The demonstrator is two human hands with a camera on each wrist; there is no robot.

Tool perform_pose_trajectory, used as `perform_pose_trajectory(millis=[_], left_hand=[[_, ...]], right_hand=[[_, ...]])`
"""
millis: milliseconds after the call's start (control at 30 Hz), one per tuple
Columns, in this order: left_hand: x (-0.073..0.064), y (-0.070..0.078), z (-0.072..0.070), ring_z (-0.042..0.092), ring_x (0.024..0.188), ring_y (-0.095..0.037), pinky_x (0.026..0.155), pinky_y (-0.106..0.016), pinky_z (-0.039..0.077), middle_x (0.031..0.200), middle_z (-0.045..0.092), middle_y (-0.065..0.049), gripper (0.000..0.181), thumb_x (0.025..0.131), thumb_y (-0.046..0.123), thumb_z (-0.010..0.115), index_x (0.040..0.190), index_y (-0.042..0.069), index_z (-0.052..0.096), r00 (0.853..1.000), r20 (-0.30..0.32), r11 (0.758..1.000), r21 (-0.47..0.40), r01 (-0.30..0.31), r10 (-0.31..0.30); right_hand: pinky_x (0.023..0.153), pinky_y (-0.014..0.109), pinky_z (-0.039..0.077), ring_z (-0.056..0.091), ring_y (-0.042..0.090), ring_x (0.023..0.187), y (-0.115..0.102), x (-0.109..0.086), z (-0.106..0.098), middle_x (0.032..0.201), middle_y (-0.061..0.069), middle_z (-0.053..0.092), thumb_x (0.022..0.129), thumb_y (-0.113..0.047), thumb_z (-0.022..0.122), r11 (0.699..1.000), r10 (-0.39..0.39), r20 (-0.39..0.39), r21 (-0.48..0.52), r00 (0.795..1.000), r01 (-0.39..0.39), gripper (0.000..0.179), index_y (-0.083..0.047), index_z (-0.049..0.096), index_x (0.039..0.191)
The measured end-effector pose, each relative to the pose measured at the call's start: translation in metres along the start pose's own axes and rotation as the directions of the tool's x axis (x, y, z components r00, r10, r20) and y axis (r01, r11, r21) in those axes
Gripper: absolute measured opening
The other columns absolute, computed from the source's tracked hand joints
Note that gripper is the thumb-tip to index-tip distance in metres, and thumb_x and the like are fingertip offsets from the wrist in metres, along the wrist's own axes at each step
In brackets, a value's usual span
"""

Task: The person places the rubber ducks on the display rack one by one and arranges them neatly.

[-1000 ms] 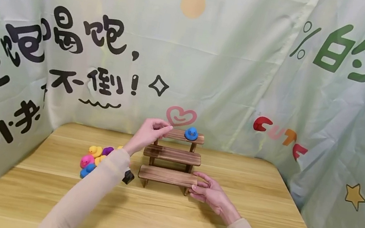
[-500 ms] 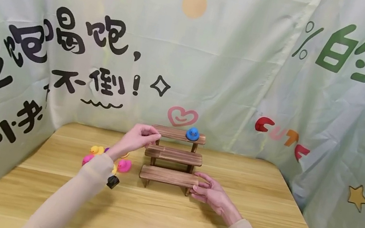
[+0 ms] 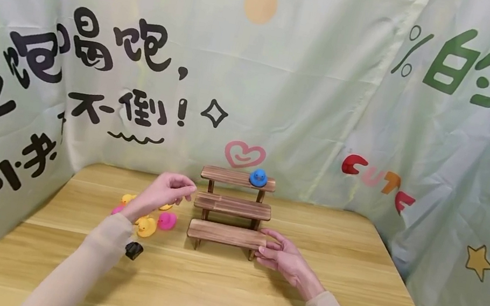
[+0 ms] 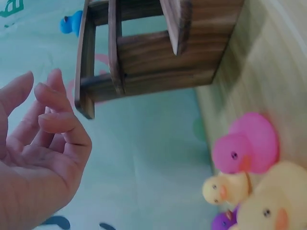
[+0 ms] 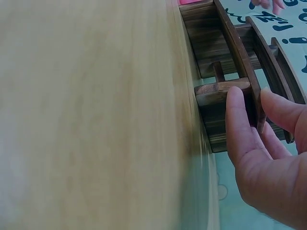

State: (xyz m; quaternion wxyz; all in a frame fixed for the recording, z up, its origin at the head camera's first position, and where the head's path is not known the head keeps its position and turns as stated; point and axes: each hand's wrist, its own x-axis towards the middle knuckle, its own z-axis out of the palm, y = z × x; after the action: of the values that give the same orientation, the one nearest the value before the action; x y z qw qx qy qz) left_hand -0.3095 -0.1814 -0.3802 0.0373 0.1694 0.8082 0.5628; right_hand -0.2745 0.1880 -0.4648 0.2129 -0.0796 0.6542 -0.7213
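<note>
A three-tier wooden display stand stands at the back of the table, with a blue rubber duck at the right of its top tier. My right hand grips the right end of the bottom tier. In the right wrist view its thumb lies on the board's upper side, fingers below. Left of the stand, in the air, my left hand holds nothing, its fingers loosely bent. Under that arm lie several rubber ducks, among them a pink duck and a yellow duck. The left forearm hides part of the group.
A pale printed cloth hangs behind and beside the wooden table. Close to the left wrist camera are the pink duck, yellow ducks and a purple duck.
My left hand has drawn away from the top tier, down and to the left, uncovering a pink and a yellow duck. My right hand stays at the bottom tier.
</note>
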Motion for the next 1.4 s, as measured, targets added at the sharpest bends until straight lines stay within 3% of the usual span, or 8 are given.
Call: perform_pose_trajectory(millis=[133, 267, 433, 633, 767, 933, 1133, 1400], left_hand=[[-0.007, -0.011, -0.013, 0.048, 0.058, -0.010, 0.050, -0.020, 0.039, 0.088, 0.067, -0.012, 0.032, 0.096, 0.030, 0.064, 0.113, 0.003, 0.065, 0.998, 0.042, 0.999, 0.011, 0.050, -0.051], [-0.016, -0.022, -0.024, 0.051, 0.063, -0.014, 0.054, -0.021, 0.043, 0.095, 0.067, -0.018, 0.035, 0.095, 0.030, 0.065, 0.118, 0.003, 0.064, 0.992, 0.063, 0.994, 0.028, 0.108, -0.109], [-0.028, -0.037, -0.030, 0.054, 0.072, -0.020, 0.058, -0.026, 0.047, 0.101, 0.066, -0.022, 0.036, 0.095, 0.031, 0.065, 0.118, 0.003, 0.063, 0.989, 0.066, 0.990, 0.059, 0.127, -0.131], [-0.038, -0.055, -0.037, 0.057, 0.078, -0.024, 0.058, -0.029, 0.048, 0.104, 0.067, -0.020, 0.034, 0.094, 0.030, 0.067, 0.115, 0.004, 0.064, 0.988, 0.060, 0.985, 0.104, 0.138, -0.145], [-0.041, -0.060, -0.045, 0.060, 0.085, -0.021, 0.069, -0.031, 0.053, 0.106, 0.068, -0.017, 0.034, 0.090, 0.022, 0.071, 0.114, -0.001, 0.065, 0.990, 0.060, 0.984, 0.131, 0.119, -0.127], [-0.045, -0.064, -0.057, 0.063, 0.097, -0.020, 0.083, -0.032, 0.054, 0.109, 0.068, -0.019, 0.033, 0.088, 0.011, 0.073, 0.114, -0.007, 0.064, 0.986, 0.133, 0.978, 0.193, 0.076, -0.103], [-0.045, -0.064, -0.065, 0.062, 0.096, -0.024, 0.084, -0.037, 0.051, 0.107, 0.069, -0.018, 0.025, 0.084, 0.007, 0.074, 0.107, -0.002, 0.069, 0.984, 0.167, 0.942, 0.335, 0.005, -0.065], [-0.050, -0.072, -0.063, 0.061, 0.087, -0.022, 0.077, -0.031, 0.050, 0.100, 0.071, -0.015, 0.027, 0.077, 0.001, 0.077, 0.104, -0.003, 0.070, 0.973, 0.226, 0.924, 0.379, -0.045, -0.045]], right_hand=[[0.091, 0.036, 0.056, 0.067, 0.021, 0.095, -0.001, 0.001, -0.001, 0.101, 0.006, 0.058, 0.095, 0.001, 0.058, 1.000, -0.008, -0.004, -0.005, 1.000, 0.008, 0.061, -0.001, 0.031, 0.150], [0.092, 0.037, 0.055, 0.068, 0.020, 0.093, -0.001, 0.003, -0.003, 0.101, 0.006, 0.059, 0.096, 0.002, 0.057, 1.000, -0.014, -0.006, 0.000, 1.000, 0.014, 0.060, 0.000, 0.031, 0.150], [0.092, 0.037, 0.055, 0.068, 0.022, 0.095, 0.001, 0.001, -0.002, 0.105, 0.007, 0.058, 0.095, 0.002, 0.058, 1.000, -0.007, -0.010, -0.006, 1.000, 0.007, 0.061, -0.002, 0.031, 0.150], [0.091, 0.036, 0.056, 0.067, 0.022, 0.098, 0.002, 0.000, -0.001, 0.104, 0.008, 0.057, 0.095, 0.002, 0.058, 1.000, 0.009, -0.017, -0.010, 1.000, -0.009, 0.061, -0.003, 0.032, 0.150], [0.090, 0.035, 0.056, 0.067, 0.022, 0.098, 0.002, 0.000, -0.002, 0.104, 0.008, 0.057, 0.095, 0.001, 0.059, 1.000, -0.002, -0.007, -0.005, 1.000, 0.002, 0.061, -0.002, 0.032, 0.150], [0.090, 0.034, 0.056, 0.067, 0.023, 0.100, 0.001, 0.000, -0.003, 0.105, 0.008, 0.058, 0.094, 0.000, 0.060, 1.000, -0.003, 0.015, 0.005, 1.000, 0.003, 0.062, -0.002, 0.032, 0.150], [0.091, 0.037, 0.056, 0.067, 0.024, 0.098, 0.001, 0.001, -0.002, 0.106, 0.008, 0.058, 0.095, 0.000, 0.060, 1.000, -0.005, -0.005, 0.002, 1.000, 0.005, 0.061, -0.003, 0.033, 0.149], [0.088, 0.033, 0.057, 0.068, 0.022, 0.098, 0.001, 0.002, -0.001, 0.102, 0.007, 0.058, 0.096, 0.002, 0.057, 1.000, 0.001, -0.012, -0.004, 1.000, -0.002, 0.060, -0.001, 0.032, 0.149]])
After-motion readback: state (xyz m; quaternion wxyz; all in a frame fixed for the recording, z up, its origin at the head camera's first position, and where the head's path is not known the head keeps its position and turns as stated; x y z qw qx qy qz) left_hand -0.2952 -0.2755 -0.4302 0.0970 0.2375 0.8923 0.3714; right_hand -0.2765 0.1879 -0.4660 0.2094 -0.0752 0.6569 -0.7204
